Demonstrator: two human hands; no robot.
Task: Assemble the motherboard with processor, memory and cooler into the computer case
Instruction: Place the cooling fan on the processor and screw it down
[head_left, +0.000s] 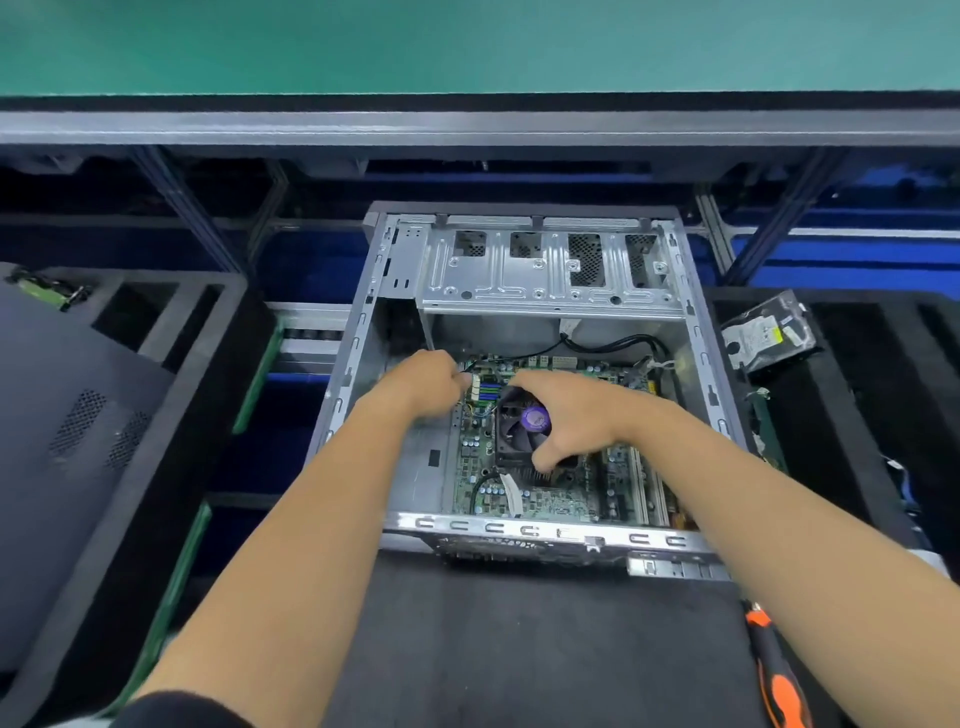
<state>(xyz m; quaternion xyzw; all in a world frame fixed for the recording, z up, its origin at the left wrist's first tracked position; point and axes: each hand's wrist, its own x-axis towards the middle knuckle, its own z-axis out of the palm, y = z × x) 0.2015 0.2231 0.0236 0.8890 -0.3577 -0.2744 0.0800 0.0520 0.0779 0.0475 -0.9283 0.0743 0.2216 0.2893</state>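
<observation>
Both hands (566, 415) inside case (363, 332) — right gripping cooler (519, 431), left's grasp unclear.

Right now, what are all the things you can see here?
computer case: one, silver, open, centre
motherboard: one, green, inside the case
cooler: one, black fan with purple sticker, on the motherboard
hard drive: one, in a clear bag, right of the case
screwdriver: one, orange and black, bottom right
side panel: one, dark grey, left
left hand: one, at the board's far left corner, fingers hidden
right hand: one, grips the cooler
</observation>
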